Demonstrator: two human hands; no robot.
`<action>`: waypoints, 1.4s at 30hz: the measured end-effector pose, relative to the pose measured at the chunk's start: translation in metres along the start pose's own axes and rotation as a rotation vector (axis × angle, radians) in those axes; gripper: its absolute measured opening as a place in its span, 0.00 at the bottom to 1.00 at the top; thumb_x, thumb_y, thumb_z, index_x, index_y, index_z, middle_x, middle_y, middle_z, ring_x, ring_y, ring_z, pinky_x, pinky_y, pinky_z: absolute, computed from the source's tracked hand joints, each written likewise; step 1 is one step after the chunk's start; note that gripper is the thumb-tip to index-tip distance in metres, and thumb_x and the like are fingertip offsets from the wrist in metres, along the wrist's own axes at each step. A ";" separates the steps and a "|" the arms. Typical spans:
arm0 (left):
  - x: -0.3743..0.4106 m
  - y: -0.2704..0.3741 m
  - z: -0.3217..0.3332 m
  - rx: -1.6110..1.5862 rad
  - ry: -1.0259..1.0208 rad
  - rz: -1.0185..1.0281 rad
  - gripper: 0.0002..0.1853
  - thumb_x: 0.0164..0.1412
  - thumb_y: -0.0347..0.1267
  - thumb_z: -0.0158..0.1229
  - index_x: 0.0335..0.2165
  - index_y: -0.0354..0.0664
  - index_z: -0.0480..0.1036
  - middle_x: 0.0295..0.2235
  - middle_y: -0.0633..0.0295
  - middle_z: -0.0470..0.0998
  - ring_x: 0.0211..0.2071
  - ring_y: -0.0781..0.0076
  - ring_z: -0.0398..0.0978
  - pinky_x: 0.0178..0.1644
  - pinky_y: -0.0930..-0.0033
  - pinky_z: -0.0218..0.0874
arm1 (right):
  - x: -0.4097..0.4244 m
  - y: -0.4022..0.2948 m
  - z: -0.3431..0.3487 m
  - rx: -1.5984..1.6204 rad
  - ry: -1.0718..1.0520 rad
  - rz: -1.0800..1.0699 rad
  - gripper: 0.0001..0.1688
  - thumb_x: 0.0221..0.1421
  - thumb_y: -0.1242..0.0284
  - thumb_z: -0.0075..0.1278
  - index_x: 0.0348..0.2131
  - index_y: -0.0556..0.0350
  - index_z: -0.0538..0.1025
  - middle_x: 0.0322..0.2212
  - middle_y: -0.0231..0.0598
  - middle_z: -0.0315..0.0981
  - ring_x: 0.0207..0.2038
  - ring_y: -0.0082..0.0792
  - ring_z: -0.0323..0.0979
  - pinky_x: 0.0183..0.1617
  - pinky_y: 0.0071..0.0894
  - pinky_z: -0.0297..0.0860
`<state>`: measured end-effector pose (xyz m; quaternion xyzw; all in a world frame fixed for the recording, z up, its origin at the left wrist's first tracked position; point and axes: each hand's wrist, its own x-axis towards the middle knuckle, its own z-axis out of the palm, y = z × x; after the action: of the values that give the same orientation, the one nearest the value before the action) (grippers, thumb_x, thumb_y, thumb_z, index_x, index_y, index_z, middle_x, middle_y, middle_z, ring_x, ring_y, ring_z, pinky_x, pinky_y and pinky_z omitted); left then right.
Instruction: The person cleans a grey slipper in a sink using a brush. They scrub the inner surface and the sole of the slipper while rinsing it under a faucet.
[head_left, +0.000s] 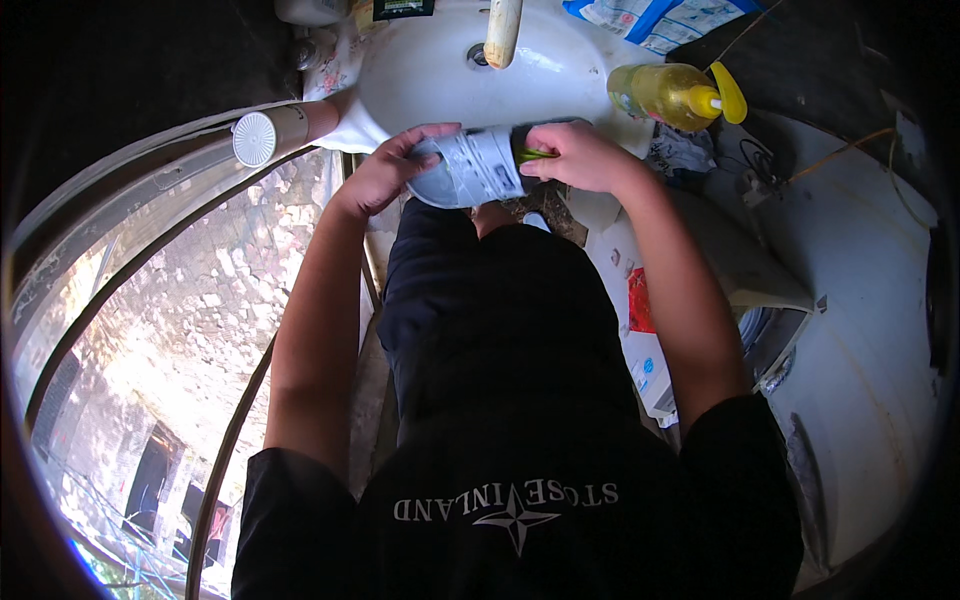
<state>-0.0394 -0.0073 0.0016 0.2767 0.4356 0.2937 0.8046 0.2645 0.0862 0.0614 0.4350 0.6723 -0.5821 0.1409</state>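
A light grey slide sandal is held sideways just in front of the near rim of a white washbasin. My left hand grips one end of it, thumb on the near face. At the other end, my right hand pinches a slim green handle beside the sandal's strap opening. The far part of that green tool is hidden, so its kind cannot be told. Above the basin's drain juts a pale faucet spout.
A yellow pump bottle lies on the basin's right edge. Left of the basin is a cylindrical container with a ribbed white lid. A blue-and-white packet lies behind. A window borders the left; a white box stands right.
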 end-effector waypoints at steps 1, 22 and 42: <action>-0.001 -0.002 -0.005 -0.100 0.007 0.007 0.28 0.67 0.22 0.56 0.64 0.37 0.67 0.62 0.59 0.72 0.63 0.64 0.69 0.69 0.62 0.56 | -0.001 0.004 0.000 -0.055 0.058 -0.005 0.17 0.61 0.64 0.61 0.42 0.59 0.78 0.31 0.42 0.82 0.34 0.36 0.78 0.40 0.38 0.72; 0.023 -0.010 0.019 -0.876 -0.013 0.012 0.47 0.66 0.69 0.44 0.69 0.48 0.56 0.66 0.45 0.64 0.64 0.29 0.65 0.56 0.06 0.56 | 0.049 0.054 0.048 -0.084 0.381 -0.479 0.15 0.55 0.83 0.48 0.41 0.63 0.80 0.47 0.53 0.77 0.51 0.58 0.74 0.56 0.49 0.71; 0.041 -0.009 0.011 -0.818 0.000 -0.233 0.45 0.67 0.69 0.45 0.67 0.51 0.63 0.64 0.50 0.69 0.61 0.36 0.71 0.52 0.18 0.69 | 0.048 0.043 0.023 -0.404 0.312 -0.379 0.11 0.64 0.75 0.51 0.41 0.59 0.82 0.42 0.45 0.77 0.51 0.50 0.73 0.53 0.45 0.71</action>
<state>-0.0096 0.0137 -0.0215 -0.1165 0.3113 0.3495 0.8760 0.2619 0.0829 -0.0067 0.3493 0.8570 -0.3787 0.0087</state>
